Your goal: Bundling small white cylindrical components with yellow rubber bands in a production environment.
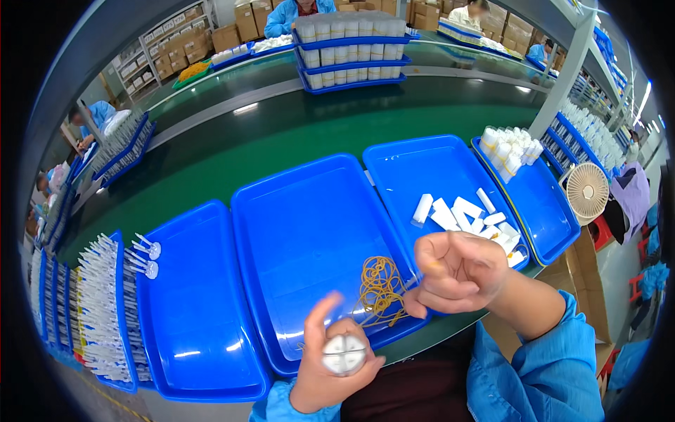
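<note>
My left hand (330,366) is closed round a bundle of white tubes (344,354), whose round ends face up, pressed side by side. The index finger of that hand is raised and blurred. To the right, my right hand (460,273) is held in the air with its fingers curled in; whatever they may hold is hidden. Between the two hands a tangle of yellow-brown rubber bands (380,288) lies in the near right corner of the middle blue tray (302,211). Loose white tubes (464,214) lie scattered in the blue tray (394,165) just beyond my right hand.
Banded white tubes (508,149) stand in the far right tray (545,211). At left are a blue tray (190,302) with two clear-based pieces (149,269) and stacked racks of white sticks (102,309). Filled trays (351,53) are stacked across the green belt (260,141); co-workers sit beyond.
</note>
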`<action>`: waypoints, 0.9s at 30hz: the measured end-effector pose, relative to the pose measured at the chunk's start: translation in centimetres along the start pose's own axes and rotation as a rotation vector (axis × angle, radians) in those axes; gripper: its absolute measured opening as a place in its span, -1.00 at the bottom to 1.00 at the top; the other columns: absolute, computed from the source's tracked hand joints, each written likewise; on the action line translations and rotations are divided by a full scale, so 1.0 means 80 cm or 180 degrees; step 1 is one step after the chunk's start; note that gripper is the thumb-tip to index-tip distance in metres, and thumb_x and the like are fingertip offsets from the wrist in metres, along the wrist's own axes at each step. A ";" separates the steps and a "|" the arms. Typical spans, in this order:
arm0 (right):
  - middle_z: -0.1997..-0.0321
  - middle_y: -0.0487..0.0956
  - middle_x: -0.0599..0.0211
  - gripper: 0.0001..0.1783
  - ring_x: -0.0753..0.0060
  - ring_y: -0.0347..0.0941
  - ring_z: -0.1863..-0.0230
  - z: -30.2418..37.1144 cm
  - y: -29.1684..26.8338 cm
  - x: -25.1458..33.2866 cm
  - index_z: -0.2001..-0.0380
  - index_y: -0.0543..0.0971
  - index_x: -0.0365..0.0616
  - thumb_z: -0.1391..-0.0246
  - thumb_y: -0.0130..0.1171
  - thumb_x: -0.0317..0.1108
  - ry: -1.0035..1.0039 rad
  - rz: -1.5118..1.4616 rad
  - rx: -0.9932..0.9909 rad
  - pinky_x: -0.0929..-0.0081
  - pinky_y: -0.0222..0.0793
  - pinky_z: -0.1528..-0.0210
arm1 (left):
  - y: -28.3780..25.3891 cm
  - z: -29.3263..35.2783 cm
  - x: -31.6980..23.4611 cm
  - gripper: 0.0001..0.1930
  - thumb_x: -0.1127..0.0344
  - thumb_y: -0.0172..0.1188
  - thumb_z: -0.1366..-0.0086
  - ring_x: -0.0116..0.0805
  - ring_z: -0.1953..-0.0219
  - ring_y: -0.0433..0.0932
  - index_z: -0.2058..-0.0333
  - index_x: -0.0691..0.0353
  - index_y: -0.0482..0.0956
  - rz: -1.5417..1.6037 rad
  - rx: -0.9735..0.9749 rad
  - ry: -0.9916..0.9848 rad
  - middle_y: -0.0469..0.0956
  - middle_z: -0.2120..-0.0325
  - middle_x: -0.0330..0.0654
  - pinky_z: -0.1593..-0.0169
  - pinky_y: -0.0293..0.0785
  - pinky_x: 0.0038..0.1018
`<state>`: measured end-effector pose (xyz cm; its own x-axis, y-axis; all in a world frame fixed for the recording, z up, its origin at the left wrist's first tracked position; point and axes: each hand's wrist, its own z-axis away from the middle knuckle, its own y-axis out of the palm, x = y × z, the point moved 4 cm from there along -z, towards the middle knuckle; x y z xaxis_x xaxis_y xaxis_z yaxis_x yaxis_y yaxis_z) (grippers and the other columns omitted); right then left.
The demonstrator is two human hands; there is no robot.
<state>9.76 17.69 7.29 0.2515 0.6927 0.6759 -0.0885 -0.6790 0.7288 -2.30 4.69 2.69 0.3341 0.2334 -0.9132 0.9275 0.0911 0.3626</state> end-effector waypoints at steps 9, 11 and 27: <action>0.21 0.49 0.17 -0.68 0.18 0.34 0.03 0.044 0.060 -0.048 0.23 0.57 -0.12 0.12 0.21 -0.29 0.1405 0.2539 0.1840 0.38 0.16 0.27 | 0.009 -0.012 -0.002 0.20 0.68 0.21 0.08 -0.48 0.57 0.41 -0.23 0.03 -0.63 -0.0276 -0.0100 -0.1192 0.40 0.56 -0.21 0.47 0.39 -0.57; 0.32 0.52 0.03 -0.56 0.16 0.44 0.31 0.033 0.054 -0.045 -0.03 0.33 -0.24 -0.10 -0.02 -0.28 -0.0107 0.1229 0.2229 0.40 0.28 0.40 | 0.007 -0.004 0.000 0.21 0.70 0.19 0.08 -0.46 0.59 0.43 -0.23 -0.08 -0.65 0.0743 -0.0205 -0.0917 0.41 0.54 -0.18 0.53 0.41 -0.56; 0.26 0.51 0.31 -0.56 0.45 0.52 0.41 0.036 0.033 -0.021 0.15 0.46 -0.06 0.18 0.32 -0.34 -0.0158 0.4060 -0.0423 0.62 0.49 0.39 | 0.046 0.004 0.003 -0.11 0.40 0.31 0.06 -0.03 0.31 0.50 -0.13 0.53 -0.10 -0.3302 -0.0040 0.0845 0.46 0.40 0.06 0.11 0.37 -0.19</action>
<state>11.85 14.03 7.79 -0.0468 -0.4385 0.8975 -0.3863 -0.8207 -0.4211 1.23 4.80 3.71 -0.6653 0.2393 -0.7072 0.7351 0.3757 -0.5644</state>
